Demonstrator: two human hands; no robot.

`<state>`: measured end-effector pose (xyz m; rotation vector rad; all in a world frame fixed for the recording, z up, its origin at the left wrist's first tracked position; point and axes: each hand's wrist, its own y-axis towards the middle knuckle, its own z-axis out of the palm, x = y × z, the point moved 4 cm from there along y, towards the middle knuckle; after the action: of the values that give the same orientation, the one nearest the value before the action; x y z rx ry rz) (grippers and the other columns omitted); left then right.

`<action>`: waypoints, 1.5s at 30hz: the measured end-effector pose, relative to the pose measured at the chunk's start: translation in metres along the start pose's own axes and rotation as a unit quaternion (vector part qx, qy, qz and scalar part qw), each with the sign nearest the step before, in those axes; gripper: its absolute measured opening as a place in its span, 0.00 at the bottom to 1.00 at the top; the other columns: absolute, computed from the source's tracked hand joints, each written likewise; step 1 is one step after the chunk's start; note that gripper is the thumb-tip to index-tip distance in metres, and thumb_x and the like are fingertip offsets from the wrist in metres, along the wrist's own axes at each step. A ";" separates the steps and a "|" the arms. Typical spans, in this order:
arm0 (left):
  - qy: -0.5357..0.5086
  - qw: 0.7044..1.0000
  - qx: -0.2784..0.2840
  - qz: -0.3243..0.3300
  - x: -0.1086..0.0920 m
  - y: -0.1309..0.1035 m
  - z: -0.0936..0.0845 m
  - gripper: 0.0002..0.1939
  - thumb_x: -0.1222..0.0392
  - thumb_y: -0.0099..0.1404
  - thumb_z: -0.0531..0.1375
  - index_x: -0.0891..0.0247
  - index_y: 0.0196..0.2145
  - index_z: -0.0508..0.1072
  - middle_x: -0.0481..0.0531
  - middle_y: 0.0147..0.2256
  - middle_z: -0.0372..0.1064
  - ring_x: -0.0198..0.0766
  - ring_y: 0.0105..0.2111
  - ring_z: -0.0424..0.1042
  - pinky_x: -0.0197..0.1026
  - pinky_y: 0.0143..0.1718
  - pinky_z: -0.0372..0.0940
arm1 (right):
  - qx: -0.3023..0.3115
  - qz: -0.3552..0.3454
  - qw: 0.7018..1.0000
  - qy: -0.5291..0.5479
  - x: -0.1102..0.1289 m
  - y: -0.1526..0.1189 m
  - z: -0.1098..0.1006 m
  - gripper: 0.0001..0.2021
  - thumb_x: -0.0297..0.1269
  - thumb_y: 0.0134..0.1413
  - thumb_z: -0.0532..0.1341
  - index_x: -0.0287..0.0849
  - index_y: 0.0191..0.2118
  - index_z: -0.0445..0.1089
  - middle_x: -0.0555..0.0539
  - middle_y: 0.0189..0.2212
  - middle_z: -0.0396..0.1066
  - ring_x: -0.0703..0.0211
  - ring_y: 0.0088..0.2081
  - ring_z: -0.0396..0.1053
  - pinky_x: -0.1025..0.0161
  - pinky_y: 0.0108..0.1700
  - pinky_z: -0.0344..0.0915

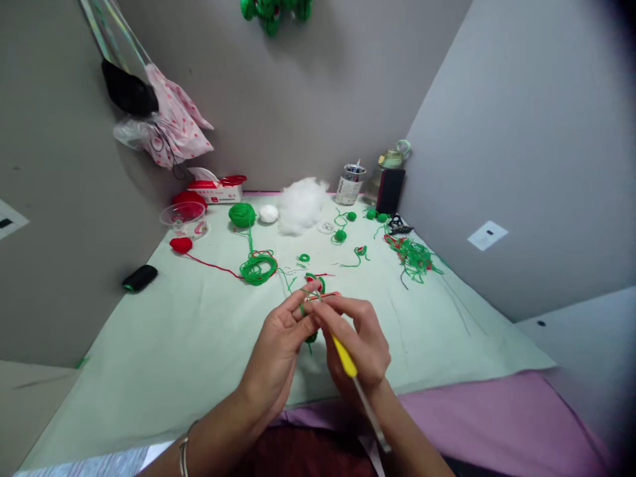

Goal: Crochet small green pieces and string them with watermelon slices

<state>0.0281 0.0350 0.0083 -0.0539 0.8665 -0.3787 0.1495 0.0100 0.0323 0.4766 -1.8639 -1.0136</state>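
My left hand [283,331] is closed on a small piece of green and red crochet work [311,339], part of which shows below the thumb and part beyond the fingers. Green yarn is wrapped round a finger of this hand. My right hand [360,341] grips a crochet hook [345,356] by its yellow handle, the metal end pointing down towards me. The hook's tip meets the yarn at my left fingertips; the exact stitch is too small to make out. Beyond the hands lies a loose coil of green yarn [258,267].
At the back are a green yarn ball [242,214], white stuffing [302,207], a can of pens [350,185] and a bottle [390,162]. A clear plastic tub [183,222] and red yarn [181,245] lie left. Tangled yarn scraps [416,257] lie right. Walls enclose the table.
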 end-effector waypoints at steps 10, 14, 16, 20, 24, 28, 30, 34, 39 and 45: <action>0.064 0.998 0.025 0.003 -0.007 -0.003 -0.002 0.24 0.62 0.58 0.72 0.54 0.53 0.79 0.48 0.36 0.75 0.36 0.41 0.69 0.38 0.49 0.60 | 0.028 0.198 0.962 0.186 -0.013 0.009 -0.002 0.08 0.31 0.65 0.61 0.45 0.38 0.79 0.48 0.35 0.78 0.60 0.35 0.73 0.63 0.37 0.70; 0.066 0.998 0.015 0.004 -0.006 -0.002 0.001 0.23 0.58 0.59 0.72 0.57 0.52 0.79 0.50 0.37 0.76 0.38 0.44 0.70 0.39 0.50 0.59 | 0.030 0.153 0.978 0.141 -0.006 0.009 0.002 0.10 0.27 0.65 0.60 0.47 0.41 0.78 0.48 0.36 0.79 0.60 0.37 0.75 0.62 0.38 0.73; 0.050 0.999 0.002 0.013 -0.005 0.001 0.000 0.23 0.58 0.59 0.72 0.58 0.52 0.79 0.50 0.36 0.76 0.38 0.43 0.70 0.40 0.51 0.58 | 0.030 0.089 0.992 0.079 -0.002 0.006 0.002 0.12 0.25 0.64 0.61 0.48 0.44 0.78 0.46 0.38 0.79 0.57 0.40 0.76 0.59 0.41 0.74; -0.010 1.000 0.014 -0.023 -0.002 0.006 -0.003 0.21 0.59 0.59 0.72 0.61 0.50 0.80 0.51 0.37 0.76 0.37 0.40 0.70 0.39 0.50 0.59 | 0.023 -0.029 0.999 -0.035 0.002 0.002 -0.002 0.17 0.22 0.60 0.62 0.48 0.49 0.78 0.44 0.41 0.78 0.56 0.41 0.75 0.57 0.42 0.74; -0.009 0.999 0.015 -0.041 -0.005 0.007 -0.005 0.20 0.61 0.58 0.72 0.63 0.48 0.81 0.50 0.37 0.75 0.33 0.36 0.68 0.35 0.46 0.60 | -0.012 0.138 0.984 0.116 -0.012 0.008 -0.011 0.11 0.26 0.66 0.59 0.47 0.42 0.78 0.48 0.33 0.75 0.61 0.32 0.72 0.62 0.34 0.71; 0.030 0.999 -0.025 0.038 -0.008 0.004 -0.002 0.27 0.63 0.58 0.72 0.56 0.55 0.77 0.44 0.31 0.71 0.32 0.37 0.68 0.35 0.48 0.58 | 0.000 0.140 0.983 0.120 -0.011 0.007 -0.004 0.10 0.28 0.65 0.60 0.47 0.42 0.78 0.48 0.33 0.75 0.61 0.33 0.72 0.62 0.34 0.70; 0.020 0.999 -0.023 0.040 -0.006 0.003 0.001 0.28 0.62 0.58 0.72 0.55 0.56 0.76 0.45 0.33 0.73 0.33 0.39 0.69 0.36 0.50 0.58 | 0.007 0.047 0.999 0.027 -0.004 0.004 0.000 0.12 0.25 0.62 0.62 0.49 0.44 0.79 0.46 0.38 0.76 0.57 0.39 0.74 0.60 0.39 0.71; -0.009 0.999 0.024 -0.036 -0.003 0.004 0.001 0.24 0.61 0.57 0.72 0.61 0.53 0.79 0.49 0.35 0.74 0.34 0.39 0.68 0.36 0.48 0.59 | -0.034 0.062 0.996 0.053 -0.006 0.002 -0.006 0.13 0.24 0.62 0.61 0.48 0.44 0.79 0.47 0.36 0.76 0.59 0.38 0.72 0.60 0.39 0.70; 0.043 0.999 0.019 -0.013 -0.010 0.004 -0.003 0.23 0.62 0.58 0.72 0.58 0.52 0.80 0.48 0.34 0.73 0.33 0.38 0.68 0.35 0.46 0.58 | -0.056 0.250 0.925 0.279 -0.020 0.007 -0.007 0.09 0.35 0.66 0.61 0.47 0.37 0.79 0.50 0.31 0.72 0.65 0.29 0.66 0.65 0.33 0.65; 0.078 0.996 0.035 0.011 -0.005 0.005 -0.001 0.21 0.61 0.60 0.70 0.58 0.52 0.79 0.50 0.36 0.74 0.35 0.37 0.70 0.38 0.47 0.61 | -0.003 0.270 0.933 0.239 -0.026 0.007 0.006 0.06 0.38 0.63 0.64 0.47 0.38 0.81 0.48 0.35 0.77 0.61 0.35 0.71 0.63 0.39 0.68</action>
<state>0.0259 0.0413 0.0111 0.0508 1.0064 -0.3973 0.1579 0.0339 0.0226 0.1613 -1.4289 -0.4746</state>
